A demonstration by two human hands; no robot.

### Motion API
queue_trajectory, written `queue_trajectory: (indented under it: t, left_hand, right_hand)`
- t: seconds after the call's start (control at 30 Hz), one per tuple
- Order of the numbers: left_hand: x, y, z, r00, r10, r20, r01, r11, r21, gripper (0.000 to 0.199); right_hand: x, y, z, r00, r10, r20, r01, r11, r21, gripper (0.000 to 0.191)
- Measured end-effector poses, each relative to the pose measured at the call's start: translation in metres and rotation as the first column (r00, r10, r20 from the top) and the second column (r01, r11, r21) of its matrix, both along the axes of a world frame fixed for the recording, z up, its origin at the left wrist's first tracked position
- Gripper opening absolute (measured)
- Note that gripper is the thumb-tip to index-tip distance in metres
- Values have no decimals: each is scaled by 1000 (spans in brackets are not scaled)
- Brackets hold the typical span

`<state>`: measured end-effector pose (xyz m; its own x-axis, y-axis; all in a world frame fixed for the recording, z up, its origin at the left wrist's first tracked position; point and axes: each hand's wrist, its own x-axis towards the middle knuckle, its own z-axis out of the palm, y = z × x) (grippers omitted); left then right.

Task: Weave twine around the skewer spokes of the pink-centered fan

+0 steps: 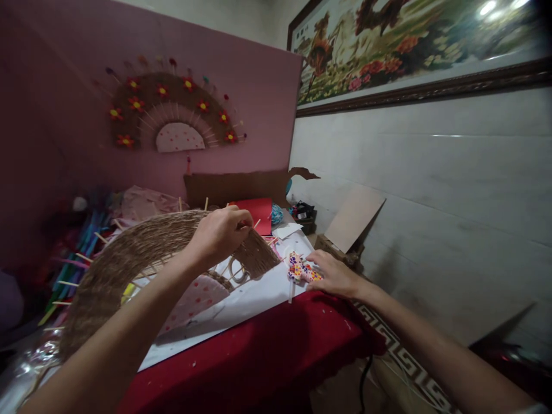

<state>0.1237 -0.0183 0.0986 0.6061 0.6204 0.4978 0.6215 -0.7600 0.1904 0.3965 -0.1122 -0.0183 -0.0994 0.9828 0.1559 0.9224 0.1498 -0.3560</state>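
A wide arch wrapped in brown twine [97, 287], with pale wooden sticks poking out along its outer edge, leans over the table. My left hand [224, 230] is closed at its upper right part, the fingers curled over the edge; the fingertips are partly hidden. Inside the arch sits a white half-round piece with red dots [196, 302], joined by thin sticks. At the table's right end, my right hand [334, 275] has thumb and fingers around a small flower-patterned piece [302, 269], pale with purple, orange and yellow blooms. A roll of tape [237, 269] shows through the arch.
A red cloth [259, 351] covers the table front, under a white sheet [276, 287]. Behind lie a red sheet [256, 214], blue yarn [276, 214] and brown cardboard [237, 188]. Colourful stems [75, 264] lie left. A similar flowered arch [172, 95] hangs on the pink wall.
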Motion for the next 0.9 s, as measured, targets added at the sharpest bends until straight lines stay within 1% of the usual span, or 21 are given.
queue_trajectory:
  t: [0.1,0.2,0.33,0.47,0.57,0.7,0.83,0.9]
  left_hand:
    - [-1,-3,0,1000,-1,11,1,1000,6,14]
    - [-3,-6,-1,1000,5,26,-5,1000,3,15]
    - [-5,-8,-1,999,17,38,-17,1000,0,15]
    - [-6,-11,-1,999,26,43,-26,1000,5,15]
    - [-6,-13,-2,999,27,38,-27,1000,2,15]
    - [-7,-14,-4,999,28,29,-28,1000,14,15]
    - [-6,-14,-5,999,29,31,-29,999,31,15]
    - [-6,-15,-5,999,31,30,-32,999,40,15]
  right_hand:
    - [-3,5,-10,999,-36,17,37,998,-55,52]
    - [-4,8,-12,999,-43,-19,42,997,-65,42]
    - [-1,11,-8,998,-47,-49,45,998,-45,29]
    - [-2,14,3,995,-92,-42,89,994,-61,26]
    - [-5,13,14,990,-135,-46,128,984,-126,23]
    - [-9,10,24,971,-198,-133,159,953,-258,27]
    - [-5,9,25,953,-213,-215,135,935,-329,31]
    - [-1,10,23,936,-229,-267,115,916,-384,31]
